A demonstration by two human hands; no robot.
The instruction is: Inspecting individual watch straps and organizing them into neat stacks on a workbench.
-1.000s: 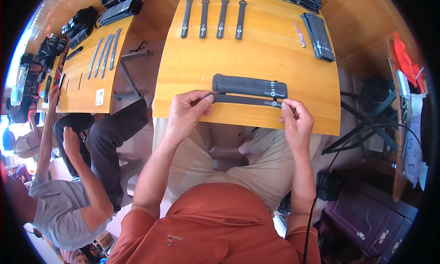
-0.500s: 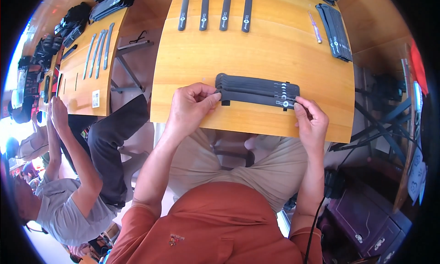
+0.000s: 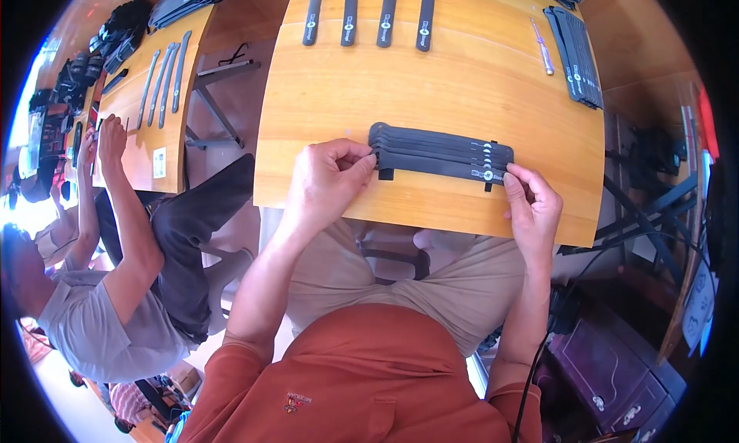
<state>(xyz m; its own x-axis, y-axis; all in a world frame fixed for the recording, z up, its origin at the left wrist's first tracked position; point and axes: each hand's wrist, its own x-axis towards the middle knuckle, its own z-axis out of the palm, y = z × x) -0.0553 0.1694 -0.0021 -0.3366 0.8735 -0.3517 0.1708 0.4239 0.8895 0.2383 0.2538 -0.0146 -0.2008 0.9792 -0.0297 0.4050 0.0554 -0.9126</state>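
Head view: a stack of flat black straps (image 3: 439, 152) is held near the front edge of the wooden table (image 3: 431, 73), the straps lying fanned one over another and crossed near their right end by a narrow black band. The left end of the stack is pinched between thumb and fingers of the left hand (image 3: 327, 177); the right hand (image 3: 533, 206) is closed on the right end, fingertips at the band. The bundling is judged to be well advanced: the straps are gathered and a band appears to be around them, though whether it is fastened cannot be told. Four single black straps (image 3: 368, 13) are laid side by side at the far edge, seemingly not yet gathered, and another pile of straps (image 3: 576, 54) lies at the far right beside a small pen-like tool (image 3: 541, 46). No container is seen on this table. At the neighbouring table (image 3: 142, 135) on the left, another person's hand (image 3: 112, 131) is raised beside more straps.
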